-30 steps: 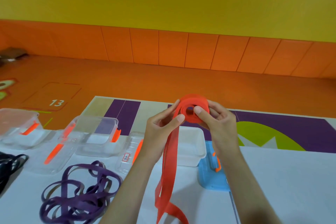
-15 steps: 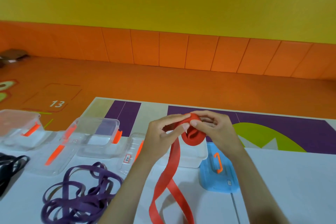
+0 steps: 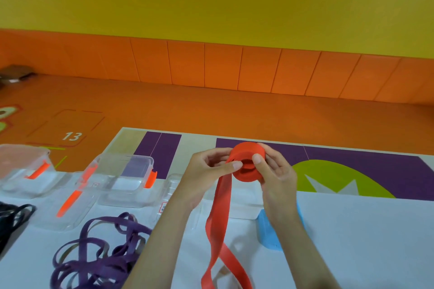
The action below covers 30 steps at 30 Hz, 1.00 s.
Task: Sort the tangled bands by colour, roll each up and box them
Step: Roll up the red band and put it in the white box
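Note:
A red band (image 3: 246, 162) is partly wound into a thick roll held up above the table. My right hand (image 3: 273, 171) grips the roll from the right, thumb at its hollow centre. My left hand (image 3: 209, 169) pinches the strip where it meets the roll on the left. The loose red tail (image 3: 217, 225) hangs down onto the white table. A tangled purple band (image 3: 98, 253) lies at the lower left, and a black band (image 3: 11, 216) shows at the left edge.
Clear plastic boxes with orange clips (image 3: 128, 177) (image 3: 22, 169) stand in a row at the left, with a loose lid (image 3: 70, 202) in front. Another clear box (image 3: 244, 204) sits behind my hands, and a blue lid (image 3: 272, 232) lies under my right forearm.
The roll has turned and grown as more strip was wound on, and my hands raised it slightly. The hanging tail has shifted on the table.

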Each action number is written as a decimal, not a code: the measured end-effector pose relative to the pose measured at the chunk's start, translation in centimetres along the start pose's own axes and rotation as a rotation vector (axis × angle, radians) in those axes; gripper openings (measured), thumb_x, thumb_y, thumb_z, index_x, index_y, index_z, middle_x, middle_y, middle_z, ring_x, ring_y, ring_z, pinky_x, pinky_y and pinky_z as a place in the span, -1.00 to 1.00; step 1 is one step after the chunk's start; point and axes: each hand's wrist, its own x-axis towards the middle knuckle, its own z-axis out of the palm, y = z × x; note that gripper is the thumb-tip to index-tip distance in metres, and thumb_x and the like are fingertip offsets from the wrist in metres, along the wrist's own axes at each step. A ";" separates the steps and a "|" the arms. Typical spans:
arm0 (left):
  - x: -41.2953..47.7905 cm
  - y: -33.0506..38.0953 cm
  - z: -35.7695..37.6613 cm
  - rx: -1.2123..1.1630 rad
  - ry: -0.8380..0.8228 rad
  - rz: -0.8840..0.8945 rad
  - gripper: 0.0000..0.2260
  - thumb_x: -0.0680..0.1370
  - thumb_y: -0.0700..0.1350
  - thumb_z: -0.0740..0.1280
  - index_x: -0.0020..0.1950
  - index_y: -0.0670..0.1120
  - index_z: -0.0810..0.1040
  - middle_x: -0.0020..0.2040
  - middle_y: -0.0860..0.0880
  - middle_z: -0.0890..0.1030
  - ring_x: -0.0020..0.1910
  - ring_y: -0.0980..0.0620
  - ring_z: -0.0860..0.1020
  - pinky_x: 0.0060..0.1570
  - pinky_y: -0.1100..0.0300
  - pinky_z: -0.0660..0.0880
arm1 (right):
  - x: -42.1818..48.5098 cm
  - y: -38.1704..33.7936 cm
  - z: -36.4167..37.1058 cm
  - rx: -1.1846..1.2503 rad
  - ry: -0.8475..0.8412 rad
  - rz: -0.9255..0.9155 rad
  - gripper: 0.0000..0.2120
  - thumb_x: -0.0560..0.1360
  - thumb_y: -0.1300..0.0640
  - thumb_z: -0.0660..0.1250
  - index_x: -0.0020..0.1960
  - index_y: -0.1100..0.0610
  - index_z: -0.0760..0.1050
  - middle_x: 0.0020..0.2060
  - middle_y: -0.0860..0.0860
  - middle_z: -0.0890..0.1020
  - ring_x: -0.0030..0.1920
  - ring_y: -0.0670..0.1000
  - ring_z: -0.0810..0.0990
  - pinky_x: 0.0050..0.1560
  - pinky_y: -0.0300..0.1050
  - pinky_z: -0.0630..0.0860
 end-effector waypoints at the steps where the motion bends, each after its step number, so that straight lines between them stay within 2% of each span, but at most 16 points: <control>1: 0.1 0.3 -0.4 0.073 -0.004 0.035 -0.66 0.44 -0.12 0.62 0.20 -0.09 0.73 0.08 -0.07 0.77 0.14 -0.10 0.71 0.25 0.00 0.63 | 0.6 -0.1 -0.9 -0.065 -0.091 0.003 -0.61 0.43 0.13 0.61 0.23 0.12 0.67 0.09 0.11 0.77 0.19 0.16 0.72 0.30 0.16 0.60; 4: 0.5 1.3 -1.5 0.279 -0.072 0.103 -0.67 0.42 -0.16 0.65 0.17 -0.09 0.73 0.02 0.02 0.78 0.04 0.03 0.74 0.13 0.14 0.66 | 3.2 -2.3 -3.2 -0.419 -0.430 0.001 -0.55 0.39 0.09 0.65 0.25 0.02 0.66 0.08 0.01 0.77 0.16 0.02 0.73 0.35 0.06 0.60; 6: 0.6 1.8 -1.3 0.373 -0.094 0.155 -0.65 0.41 -0.12 0.66 0.17 -0.07 0.73 0.01 0.07 0.77 0.02 0.09 0.74 0.09 0.19 0.66 | 4.5 -3.8 -3.5 -0.519 -0.547 -0.028 -0.56 0.36 0.05 0.60 0.23 0.00 0.67 0.06 -0.06 0.78 0.12 -0.05 0.74 0.28 -0.06 0.63; 9: 0.5 1.4 -0.6 0.258 -0.059 0.179 -0.60 0.42 -0.06 0.63 0.24 -0.05 0.70 0.08 0.06 0.76 0.10 0.05 0.72 0.13 0.18 0.65 | 4.7 -4.8 -3.2 -0.441 -0.506 -0.124 -0.66 0.34 0.04 0.60 0.11 -0.06 0.72 0.01 -0.09 0.79 0.07 -0.07 0.75 0.16 -0.19 0.65; 12: 0.2 -0.4 -1.0 -0.017 -0.106 0.094 -0.58 0.52 -0.03 0.57 0.35 -0.07 0.64 0.24 -0.03 0.72 0.29 -0.03 0.66 0.28 0.14 0.58 | 3.9 -4.0 -3.5 -0.295 -0.372 -0.165 -0.70 0.35 0.05 0.67 0.06 -0.08 0.75 -0.01 0.00 0.79 0.04 0.03 0.76 0.13 -0.10 0.66; 14: 0.1 -1.4 -1.1 -0.126 -0.117 0.048 -0.54 0.50 -0.04 0.52 0.39 -0.10 0.62 0.29 -0.09 0.70 0.35 -0.08 0.62 0.31 0.13 0.56 | 3.0 -2.5 -3.3 -0.148 -0.222 -0.108 -0.69 0.34 0.10 0.67 0.07 -0.04 0.76 -0.02 0.06 0.79 0.02 0.09 0.76 0.08 -0.03 0.70; 17: 0.2 -2.2 -0.5 -0.136 -0.006 0.064 -0.56 0.48 -0.23 0.59 0.34 -0.14 0.64 0.22 -0.12 0.73 0.27 -0.12 0.67 0.24 0.10 0.59 | 0.8 0.6 -2.0 0.025 -0.057 0.010 -0.71 0.38 0.12 0.60 0.10 0.04 0.72 0.00 0.12 0.78 0.03 0.11 0.76 0.01 -0.06 0.71; 19: 0.1 -2.5 -0.3 -0.060 0.088 0.098 -0.60 0.46 -0.28 0.58 0.29 -0.13 0.68 0.16 -0.07 0.75 0.20 -0.08 0.71 0.23 0.04 0.62 | -0.1 2.2 -2.2 0.030 -0.081 0.069 -0.72 0.42 0.14 0.61 0.11 0.05 0.70 0.06 0.14 0.77 0.09 0.15 0.74 0.08 -0.02 0.68; 21: -0.1 -2.5 -0.6 0.027 0.103 0.113 -0.61 0.44 -0.27 0.59 0.26 -0.10 0.70 0.13 -0.02 0.76 0.16 -0.04 0.72 0.24 0.01 0.63 | 0.1 2.4 -3.5 -0.099 -0.201 0.099 -0.69 0.42 0.10 0.57 0.15 0.05 0.67 0.08 0.12 0.76 0.16 0.17 0.72 0.21 0.02 0.65; 24: -0.3 -1.7 -1.1 0.192 -0.028 0.112 -0.56 0.39 -0.20 0.66 0.26 -0.08 0.71 0.11 0.02 0.77 0.13 -0.02 0.73 0.21 0.00 0.65 | 2.0 0.2 -5.0 -0.346 -0.414 0.071 -0.52 0.40 0.08 0.66 0.27 0.03 0.62 0.11 0.01 0.76 0.19 0.02 0.71 0.31 -0.08 0.59; 26: -0.2 -1.1 -0.8 0.241 -0.080 0.123 -0.55 0.38 -0.17 0.68 0.24 -0.07 0.72 0.09 0.02 0.77 0.11 -0.01 0.73 0.21 0.02 0.65 | 3.2 -1.5 -4.7 -0.429 -0.493 0.031 -0.59 0.39 0.14 0.62 0.22 0.02 0.67 0.05 -0.05 0.78 0.11 -0.04 0.74 0.25 -0.12 0.63; 30: -0.4 -1.1 0.6 0.080 0.005 0.125 -0.54 0.43 -0.22 0.62 0.30 -0.06 0.67 0.14 -0.01 0.76 0.16 -0.01 0.71 0.21 0.11 0.63 | 3.7 -2.8 -4.0 -0.319 -0.372 -0.042 -0.69 0.28 0.09 0.59 0.03 -0.02 0.74 -0.06 -0.06 0.80 -0.02 -0.06 0.76 0.09 -0.24 0.65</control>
